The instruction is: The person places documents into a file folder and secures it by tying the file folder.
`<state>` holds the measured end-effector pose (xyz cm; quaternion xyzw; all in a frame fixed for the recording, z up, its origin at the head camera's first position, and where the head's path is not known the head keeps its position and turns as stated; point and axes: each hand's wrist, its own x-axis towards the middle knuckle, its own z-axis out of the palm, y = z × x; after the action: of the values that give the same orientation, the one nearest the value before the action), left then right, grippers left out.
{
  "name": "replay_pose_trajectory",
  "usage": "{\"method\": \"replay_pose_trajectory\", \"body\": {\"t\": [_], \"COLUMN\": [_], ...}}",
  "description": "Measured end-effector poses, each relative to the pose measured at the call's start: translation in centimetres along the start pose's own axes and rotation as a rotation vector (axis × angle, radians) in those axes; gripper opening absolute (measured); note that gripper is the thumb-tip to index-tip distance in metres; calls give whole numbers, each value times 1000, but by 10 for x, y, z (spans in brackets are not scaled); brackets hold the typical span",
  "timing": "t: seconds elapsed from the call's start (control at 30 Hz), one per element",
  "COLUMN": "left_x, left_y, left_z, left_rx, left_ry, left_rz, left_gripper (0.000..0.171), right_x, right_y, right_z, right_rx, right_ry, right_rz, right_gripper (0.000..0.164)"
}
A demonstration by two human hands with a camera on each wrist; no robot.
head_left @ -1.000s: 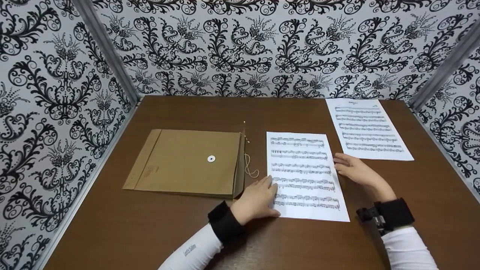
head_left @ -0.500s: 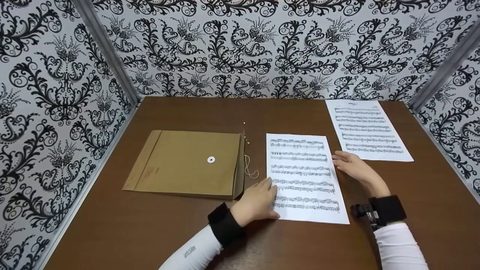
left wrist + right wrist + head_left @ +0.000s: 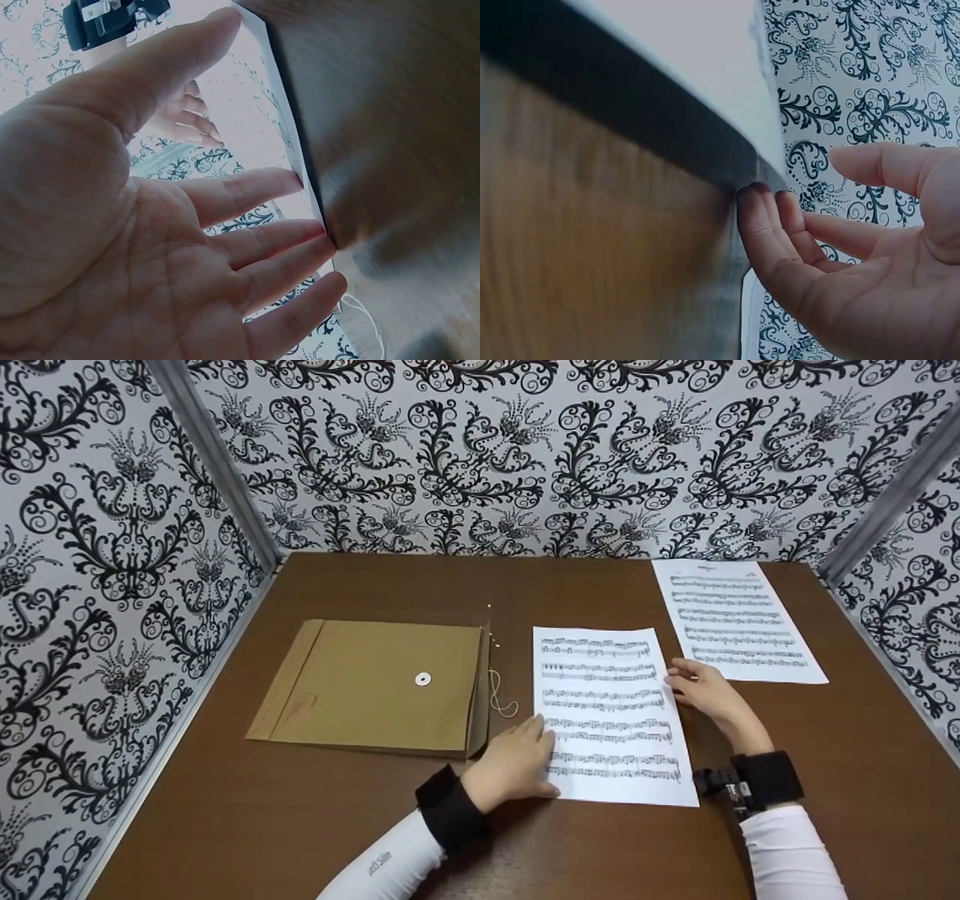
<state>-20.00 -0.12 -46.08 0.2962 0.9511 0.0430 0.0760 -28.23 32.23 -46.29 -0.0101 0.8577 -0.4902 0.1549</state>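
Observation:
A sheet of printed music (image 3: pixel 604 716) lies on the brown table between my two hands. My left hand (image 3: pixel 511 761) rests at its lower left edge, and in the left wrist view the extended fingers (image 3: pixel 259 191) meet the paper's edge. At the upper right side is my right hand (image 3: pixel 709 694), palm turned toward the paper. Its fingers (image 3: pixel 769 244) bend slightly and touch the sheet's edge in the right wrist view, with the thumb held apart. Left of the music lies a brown paper envelope (image 3: pixel 375 682) with a white button (image 3: pixel 423 679) and a loose string (image 3: pixel 504 701).
Another music sheet (image 3: pixel 739 622) lies at the back right of the table (image 3: pixel 390 581), beyond my right hand. The envelope's flap side faces the middle sheet. Patterned black-and-white walls (image 3: pixel 525 457) close off the back and both sides.
My right hand and forearm have shifted slightly to the left along the sheet's right edge. The left hand, the envelope and the far sheet look unmoved.

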Motion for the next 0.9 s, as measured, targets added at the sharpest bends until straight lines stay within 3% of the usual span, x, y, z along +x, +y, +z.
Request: {"method": "replay_pose_trajectory", "body": {"t": [0.2,0.53,0.67,0.9], "left_x": [2,3,2,2], "left_y": [0,0,0,0], "left_z": [0,3,2,3], "left_rx": [-18,12,1,7], "left_ry": [-47,-33,-33,-15], "left_rz": [-10,-10,-13,-14], "left_gripper": [80,81,82,82], "right_x": [1,-4,-8,-8], "right_y": [0,-11,-15,-17], "right_z": [0,7,8,7], "right_rx": [-21,-71,-61,4], "right_ry": [45,154,152,71], "right_rz": [1,-34,-33,-42], "right_gripper": [66,62,56,52]}}
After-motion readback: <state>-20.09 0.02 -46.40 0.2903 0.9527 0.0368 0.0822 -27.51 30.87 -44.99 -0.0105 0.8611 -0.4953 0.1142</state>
